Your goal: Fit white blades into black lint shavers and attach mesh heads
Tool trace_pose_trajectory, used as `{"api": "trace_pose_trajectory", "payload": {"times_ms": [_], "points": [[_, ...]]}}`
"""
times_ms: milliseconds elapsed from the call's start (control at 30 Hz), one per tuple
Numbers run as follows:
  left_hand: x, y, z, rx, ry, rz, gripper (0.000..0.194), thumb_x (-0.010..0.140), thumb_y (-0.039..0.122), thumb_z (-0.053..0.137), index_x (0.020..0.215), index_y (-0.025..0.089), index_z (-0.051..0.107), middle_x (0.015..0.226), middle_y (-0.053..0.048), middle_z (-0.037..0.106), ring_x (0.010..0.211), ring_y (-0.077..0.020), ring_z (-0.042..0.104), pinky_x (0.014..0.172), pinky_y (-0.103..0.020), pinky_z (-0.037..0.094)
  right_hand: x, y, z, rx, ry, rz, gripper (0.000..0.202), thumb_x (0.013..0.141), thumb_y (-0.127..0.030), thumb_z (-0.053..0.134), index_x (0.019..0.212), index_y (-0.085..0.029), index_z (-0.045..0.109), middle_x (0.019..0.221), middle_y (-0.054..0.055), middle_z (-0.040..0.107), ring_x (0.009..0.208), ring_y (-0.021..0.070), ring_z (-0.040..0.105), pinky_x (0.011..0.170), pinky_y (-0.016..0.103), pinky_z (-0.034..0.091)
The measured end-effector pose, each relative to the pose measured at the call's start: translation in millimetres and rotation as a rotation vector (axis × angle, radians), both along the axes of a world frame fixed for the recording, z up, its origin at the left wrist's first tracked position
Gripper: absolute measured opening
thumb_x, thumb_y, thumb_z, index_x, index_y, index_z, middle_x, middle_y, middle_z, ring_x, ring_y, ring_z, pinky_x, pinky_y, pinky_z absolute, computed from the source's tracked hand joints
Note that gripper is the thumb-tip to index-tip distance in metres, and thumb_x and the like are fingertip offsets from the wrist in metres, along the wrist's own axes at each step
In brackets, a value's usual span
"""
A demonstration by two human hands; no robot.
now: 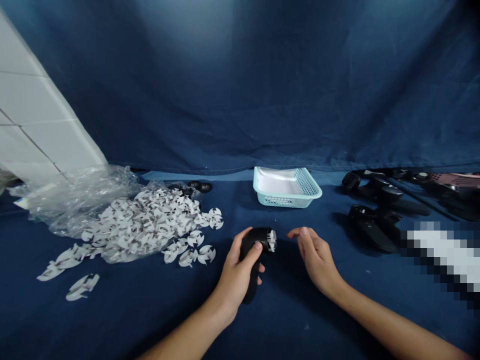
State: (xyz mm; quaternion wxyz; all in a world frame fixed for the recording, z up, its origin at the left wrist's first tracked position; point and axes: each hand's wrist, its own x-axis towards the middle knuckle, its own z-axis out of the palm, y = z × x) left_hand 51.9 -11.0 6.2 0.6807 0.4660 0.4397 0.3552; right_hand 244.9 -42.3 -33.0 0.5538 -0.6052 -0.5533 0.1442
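My left hand is wrapped around the handle of a black hand-held device with a round head turned to the right. A white plastic piece sits at the open end of that head. Just right of it, apart from the device, my right hand is closed, its thumb against the bent index finger and the other fingers curled in. Nothing shows between them. Left of my left hand lies a heap of flat white plastic pieces, round with notched cut-outs, partly on a clear plastic bag.
A light blue basket with a white lining stands at the back. Several black round parts lie behind the heap. More black devices rest at the right, near a pink item. A dark blue curtain hangs behind.
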Motion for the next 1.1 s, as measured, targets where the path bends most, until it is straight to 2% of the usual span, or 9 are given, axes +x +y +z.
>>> {"api": "trace_pose_trajectory", "payload": {"times_ms": [100,200,433,533,633,733,833,967,1100], "points": [[0,0,-0.3,0.008,-0.002,0.000,0.064,0.080,0.049,0.066,0.136,0.028,0.042,0.098,-0.007,0.063,0.062,-0.0132,0.062,0.050,-0.024,0.047,-2,-2,3.4,0.131,-0.005,0.062,0.039,0.100,-0.040,0.037,0.078,-0.021,0.063,0.107,0.009,0.064,0.106,0.0256,0.057,0.093,0.044,0.043],[-1,1,-0.6,0.021,0.005,-0.004,0.062,0.082,0.049,0.064,0.136,0.028,0.042,0.100,-0.007,0.063,0.064,-0.0140,0.062,0.050,-0.024,0.048,-5,-7,6.2,0.192,-0.059,0.195,0.028,0.100,-0.035,0.039,0.119,-0.026,0.057,0.131,0.008,0.055,0.125,0.0266,0.047,0.104,0.049,0.036],[1,2,-1.5,0.031,0.005,-0.019,0.058,0.084,0.049,0.062,0.135,0.030,0.041,0.107,-0.008,0.062,0.066,-0.0140,0.063,0.052,-0.024,0.049,-4,-13,10.8,0.210,-0.212,0.428,0.047,0.100,-0.028,0.034,0.147,-0.034,0.028,0.145,0.003,0.047,0.140,0.0264,0.032,0.111,0.055,0.029],[0,1,-1.7,0.036,0.003,-0.022,0.058,0.084,0.049,0.061,0.135,0.030,0.041,0.107,-0.008,0.062,0.067,-0.0141,0.063,0.052,-0.024,0.049,-2,-13,11.6,0.249,-0.336,0.362,0.045,0.100,-0.030,0.034,0.145,-0.031,0.034,0.129,0.006,0.061,0.134,0.0288,0.039,0.107,0.055,0.033],[-1,0,-1.3,0.027,0.004,-0.022,0.060,0.084,0.050,0.062,0.136,0.029,0.042,0.105,-0.008,0.062,0.065,-0.0133,0.062,0.051,-0.024,0.048,0,-13,6.6,0.159,-0.233,0.088,0.036,0.101,-0.034,0.033,0.125,-0.025,0.057,0.076,0.003,0.069,0.088,0.0256,0.065,0.086,0.044,0.047],[-1,0,-1.5,0.018,0.000,-0.020,0.061,0.083,0.050,0.063,0.136,0.030,0.041,0.104,-0.008,0.062,0.064,-0.0133,0.062,0.051,-0.024,0.048,2,-12,-0.6,0.052,-0.042,-0.022,0.042,0.101,-0.040,0.030,0.101,-0.021,0.067,0.051,-0.004,0.049,0.046,0.0151,0.048,0.059,0.032,0.045],[-1,0,-2.5,0.017,0.006,-0.012,0.060,0.083,0.050,0.063,0.136,0.030,0.042,0.103,-0.008,0.062,0.064,-0.0140,0.062,0.051,-0.024,0.048,1,-10,-2.1,0.054,-0.003,0.025,0.039,0.101,-0.040,0.032,0.100,-0.021,0.066,0.050,-0.005,0.042,0.046,0.0138,0.044,0.059,0.030,0.044],[0,2,-4.0,0.015,0.003,-0.012,0.060,0.083,0.048,0.064,0.135,0.030,0.042,0.101,-0.007,0.063,0.064,-0.0146,0.062,0.050,-0.024,0.048,-1,-9,5.0,0.125,-0.122,0.160,0.032,0.100,-0.036,0.037,0.120,-0.025,0.059,0.094,0.005,0.062,0.090,0.0209,0.060,0.083,0.036,0.046],[-1,2,-4.1,0.023,0.005,-0.017,0.059,0.083,0.047,0.064,0.135,0.030,0.043,0.103,-0.008,0.063,0.065,-0.0147,0.063,0.050,-0.024,0.048,-3,-8,9.0,0.129,-0.291,0.298,0.042,0.099,-0.038,0.037,0.140,-0.029,0.043,0.147,0.008,0.035,0.132,0.0276,0.037,0.105,0.046,0.035]]}}
